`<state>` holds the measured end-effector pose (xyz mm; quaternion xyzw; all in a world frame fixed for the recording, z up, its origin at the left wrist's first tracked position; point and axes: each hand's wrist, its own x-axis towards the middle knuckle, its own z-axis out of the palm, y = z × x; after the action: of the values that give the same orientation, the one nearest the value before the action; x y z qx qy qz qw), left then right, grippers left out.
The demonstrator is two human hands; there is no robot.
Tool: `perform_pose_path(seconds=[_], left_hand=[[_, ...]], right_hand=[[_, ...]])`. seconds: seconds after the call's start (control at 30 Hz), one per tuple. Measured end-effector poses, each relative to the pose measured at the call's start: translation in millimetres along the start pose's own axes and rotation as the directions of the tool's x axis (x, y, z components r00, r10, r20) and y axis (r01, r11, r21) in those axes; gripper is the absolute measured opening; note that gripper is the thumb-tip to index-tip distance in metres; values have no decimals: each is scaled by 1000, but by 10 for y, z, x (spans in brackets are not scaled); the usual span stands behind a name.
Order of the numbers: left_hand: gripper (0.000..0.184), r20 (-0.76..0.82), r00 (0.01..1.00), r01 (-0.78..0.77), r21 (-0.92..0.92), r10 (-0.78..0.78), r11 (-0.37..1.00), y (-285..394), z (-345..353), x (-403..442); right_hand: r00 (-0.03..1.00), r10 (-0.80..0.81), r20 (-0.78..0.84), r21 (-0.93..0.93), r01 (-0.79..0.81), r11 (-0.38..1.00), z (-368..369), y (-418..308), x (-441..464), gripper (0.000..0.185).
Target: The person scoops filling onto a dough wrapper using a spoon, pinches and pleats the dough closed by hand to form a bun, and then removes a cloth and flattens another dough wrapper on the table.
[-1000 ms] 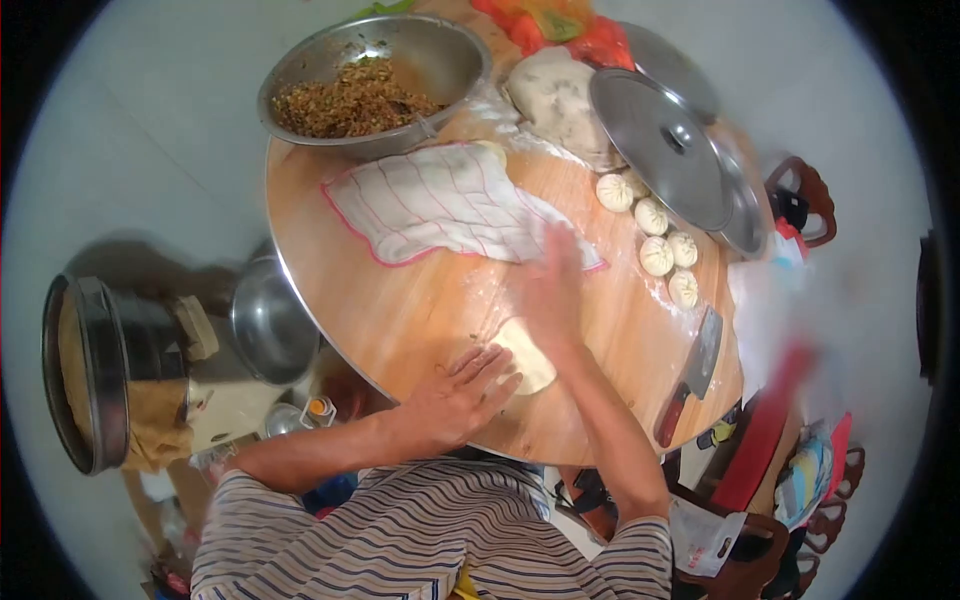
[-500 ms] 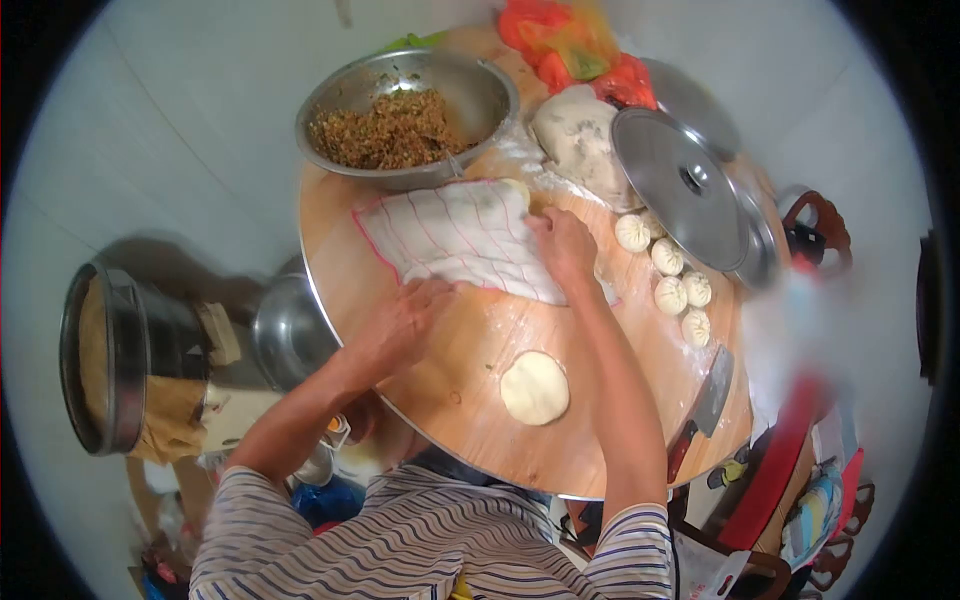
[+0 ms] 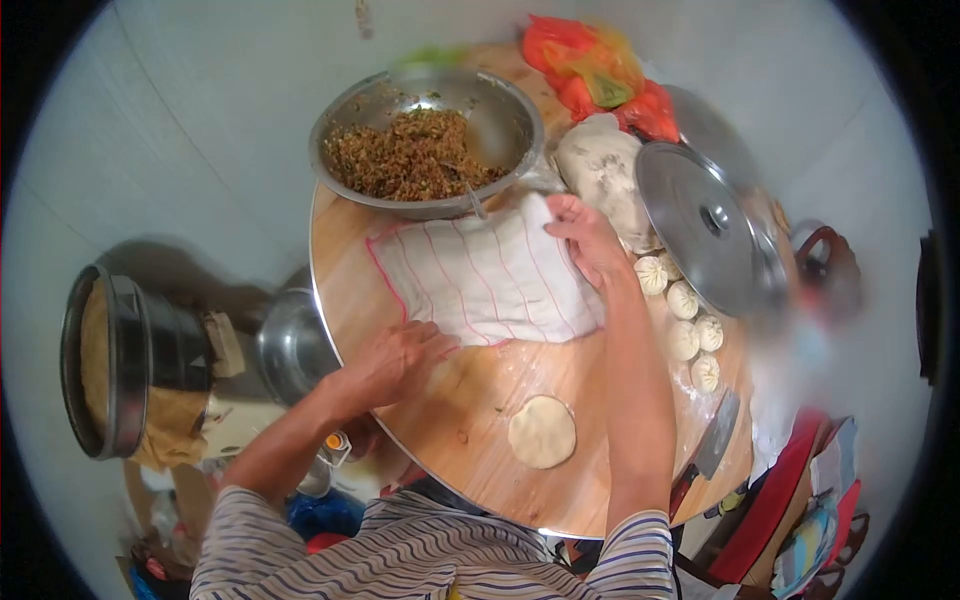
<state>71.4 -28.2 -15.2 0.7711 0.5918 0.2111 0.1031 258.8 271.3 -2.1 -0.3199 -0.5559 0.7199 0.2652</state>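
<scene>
A white cloth with red lines (image 3: 480, 275) lies spread over the middle of the round wooden table (image 3: 450, 400). At its upper right corner my right hand (image 3: 590, 240) pinches the edge and holds it slightly raised. My left hand (image 3: 405, 360) has its fingers curled on the cloth's lower left edge. Nearer to me lies a flat round piece of dough (image 3: 542, 432). Beyond the cloth stands a steel bowl (image 3: 330, 180) of minced filling (image 3: 410, 155), with a utensil handle leaning out. Whatever is under the cloth is hidden.
Several pleated buns (image 3: 683, 340) sit at the right, beside a steel lid (image 3: 690, 220) and a large lump of dough (image 3: 600, 170). A cleaver (image 3: 717, 440) lies by the right table edge. Red plastic bags (image 3: 600, 75) are at the back; a black-rimmed container (image 3: 130, 360) stands left.
My right hand has lifted the cloth's upper right corner a little. The left hand stays at the lower left edge. The whole view has shifted, so the table appears lower.
</scene>
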Motion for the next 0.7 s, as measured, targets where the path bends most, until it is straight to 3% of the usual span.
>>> perform_pose_path(seconds=[0.03, 0.07, 0.13, 0.17, 0.2, 0.23, 0.33, 0.37, 0.4, 0.47, 0.5, 0.57, 0.7], left_hand=[[22, -9, 1000, 6, -17, -6, 1000, 6, 6, 3], [23, -17, 1000, 12, -35, -13, 999, 12, 5, 7], [25, 25, 1000, 17, -13, -16, 1000, 39, -30, 0], [27, 65, 998, 16, 5, -16, 1000, 62, -41, -10], [27, 88, 996, 10, -12, -9, 1000, 68, -36, -26], [29, 63, 998, 15, 17, -16, 1000, 73, -12, -53], [35, 47, 998, 53, -20, -52, 998, 345, -83, -12], [39, 36, 995, 95, -52, -93, 994, 446, -93, 2], [39, 49, 995, 87, -69, -84, 994, 512, -16, -16], [47, 49, 970, -232, -108, 239, 967, 676, 161, -97], [54, 81, 954, -261, -241, 287, 935, 769, 277, -126], [55, 93, 939, -298, -255, 330, 920, 996, 400, -111], [56, 110, 930, -321, -218, 350, 922, 1047, 651, -189]], right_hand=[[987, -154, -49, 121, 159, 980, -34, 102, 118, 35], [987, -153, -50, 123, 158, 980, -88, 171, 249, 35], [896, -442, -41, -161, 431, 888, -206, 299, 415, 43], [901, -430, -57, -157, 418, 895, -243, 351, 381, 43], [911, -401, -98, -515, 298, 804, -202, 287, 234, 43], [917, -369, -148, -794, 112, 597, -172, 242, 35, 44], [875, -359, -324, -763, -18, 646, 22, 60, -692, 41], [826, -502, -255, -854, 51, 518, 78, 83, -977, 37], [828, -492, -270, -855, 29, 518, 138, 210, -1225, 37], [734, -642, -221, -941, 12, 337, 294, 473, -1628, 42], [732, -643, -224, -943, 2, 332, 358, 574, -1761, 42], [746, -663, -61, -983, 71, 171, 435, 784, -1936, 50], [800, -600, -29, -983, 86, 162, 349, 1071, -1867, 55]])
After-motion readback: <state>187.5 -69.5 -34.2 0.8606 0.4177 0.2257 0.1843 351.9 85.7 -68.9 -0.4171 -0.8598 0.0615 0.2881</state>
